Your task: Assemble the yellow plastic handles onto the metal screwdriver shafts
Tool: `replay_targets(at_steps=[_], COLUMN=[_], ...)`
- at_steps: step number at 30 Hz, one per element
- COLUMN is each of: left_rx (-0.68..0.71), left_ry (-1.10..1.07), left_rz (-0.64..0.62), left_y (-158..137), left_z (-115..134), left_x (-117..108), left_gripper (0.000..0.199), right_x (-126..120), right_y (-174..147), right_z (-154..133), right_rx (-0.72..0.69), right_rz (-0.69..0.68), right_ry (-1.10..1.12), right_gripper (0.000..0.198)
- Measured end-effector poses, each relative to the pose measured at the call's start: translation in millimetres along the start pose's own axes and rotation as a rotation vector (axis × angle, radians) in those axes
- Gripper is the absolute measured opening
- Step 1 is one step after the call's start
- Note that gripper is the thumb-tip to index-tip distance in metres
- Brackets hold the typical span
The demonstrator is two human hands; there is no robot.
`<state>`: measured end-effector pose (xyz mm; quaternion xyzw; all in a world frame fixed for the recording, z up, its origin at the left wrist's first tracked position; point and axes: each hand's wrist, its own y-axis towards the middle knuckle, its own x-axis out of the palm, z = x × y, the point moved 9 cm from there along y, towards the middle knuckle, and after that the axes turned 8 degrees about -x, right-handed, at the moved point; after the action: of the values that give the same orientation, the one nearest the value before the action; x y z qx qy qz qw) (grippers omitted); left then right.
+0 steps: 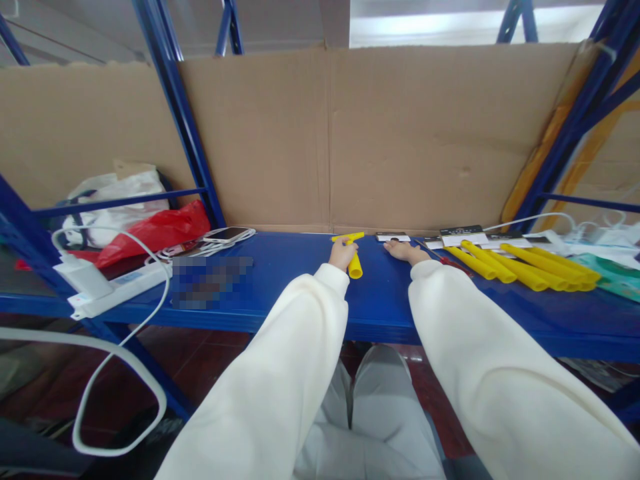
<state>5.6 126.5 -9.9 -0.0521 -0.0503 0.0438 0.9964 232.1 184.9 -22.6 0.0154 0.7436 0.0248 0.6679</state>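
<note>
My left hand (pixel 343 254) is closed around a yellow tube (pixel 355 267), whose round end points towards me. A thin yellow piece (pixel 349 237) lies crosswise above the fingers; whether it belongs to the same tube I cannot tell. To the right, my right hand (pixel 400 249) has its fingers at the lower edge of a small black-and-white card (pixel 393 236) and seems to grip it. Just beyond that wrist a thin dark tool with red handles (pixel 453 265) is partly covered by the sleeve. Several yellow tubes (pixel 530 267) lie side by side farther right.
More black-and-white cards (pixel 464 235) lie behind the tubes on the blue shelf (pixel 295 267). A green packet (pixel 613 275) is at far right. On the left are a phone (pixel 229 234), white cables, a power strip (pixel 125 288) and a red bag (pixel 155 233). Cardboard (pixel 260 140) stands behind.
</note>
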Motion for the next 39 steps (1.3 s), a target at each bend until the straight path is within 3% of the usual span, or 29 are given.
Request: replay_targets(at_steps=[12, 23, 39], left_rx=[-0.021, -0.041, -0.034], left_ry=[0.045, 0.046, 0.070], left_rz=[-0.041, -0.065, -0.055], left_y=[-10, -8, -8], left_z=[4, 2, 3], left_x=[3, 4, 4], left_gripper=[0.054, 0.053, 0.051], right_x=[0, 1, 1], right_y=[-9, 7, 3], right_z=[0, 8, 17], right_rx=[0.066, 0.038, 0.096], right_rz=[-0.048, -0.005, -0.019], right_ry=[0.026, -0.007, 0.004], right_gripper=[0.063, 0.062, 0.063])
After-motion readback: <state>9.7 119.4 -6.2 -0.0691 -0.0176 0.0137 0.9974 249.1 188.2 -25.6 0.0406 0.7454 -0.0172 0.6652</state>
